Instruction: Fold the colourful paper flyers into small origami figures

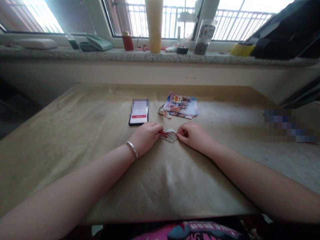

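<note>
Between my two hands is a small folded piece of printed paper (170, 136), white with red print, low over the covered table. My left hand (149, 135), with a silver bangle at the wrist, pinches its left corner. The fingertips of my right hand (191, 133) are closed on its right corner. Just beyond my left hand lies a phone (139, 116) with a lit screen. Behind the paper are a stack of colourful printed sheets (183, 106) and a small folded paper piece (165, 114) at the stack's near left corner.
A tan cloth (75, 133) covers the table. On the stone windowsill (140, 57) stand a red bottle (128, 41), a tall yellow cylinder (155, 30), a clear container (203, 38) and other small items. A black bag-like shape (287, 33) is at the right.
</note>
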Demonstrator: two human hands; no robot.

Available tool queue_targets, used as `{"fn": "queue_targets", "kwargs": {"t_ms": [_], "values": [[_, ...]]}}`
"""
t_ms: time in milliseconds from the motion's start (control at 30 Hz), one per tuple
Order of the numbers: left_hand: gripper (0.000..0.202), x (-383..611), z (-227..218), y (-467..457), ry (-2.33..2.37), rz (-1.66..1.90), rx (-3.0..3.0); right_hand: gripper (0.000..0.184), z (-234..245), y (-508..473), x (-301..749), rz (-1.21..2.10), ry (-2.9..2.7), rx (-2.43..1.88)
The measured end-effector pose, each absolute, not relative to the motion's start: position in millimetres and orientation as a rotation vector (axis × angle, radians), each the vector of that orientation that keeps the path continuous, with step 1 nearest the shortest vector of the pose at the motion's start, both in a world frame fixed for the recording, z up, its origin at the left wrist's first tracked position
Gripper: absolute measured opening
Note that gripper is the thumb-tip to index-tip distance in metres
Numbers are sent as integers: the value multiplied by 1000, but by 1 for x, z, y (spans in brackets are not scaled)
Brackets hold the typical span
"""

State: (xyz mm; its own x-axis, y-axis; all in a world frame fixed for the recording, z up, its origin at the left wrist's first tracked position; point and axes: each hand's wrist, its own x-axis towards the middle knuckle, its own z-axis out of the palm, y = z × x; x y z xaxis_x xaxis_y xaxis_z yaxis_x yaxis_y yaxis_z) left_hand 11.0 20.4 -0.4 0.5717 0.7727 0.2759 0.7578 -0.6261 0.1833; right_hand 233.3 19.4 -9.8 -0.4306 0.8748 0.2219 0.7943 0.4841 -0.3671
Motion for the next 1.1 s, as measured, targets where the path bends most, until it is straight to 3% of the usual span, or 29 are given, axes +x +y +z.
{"fn": "queue_targets", "kwargs": {"t_ms": [433,833,1100], "values": [[7,13,-1,22,1306,603,2527,3,-14,23,233,321,-2329,-1108],[6,12,1,23,1315,587,2482,11,-11,19,227,366,-2291,-1212],[6,12,-1,23,1357,567,2483,3,-16,22,230,270,-2283,-1181]]}}
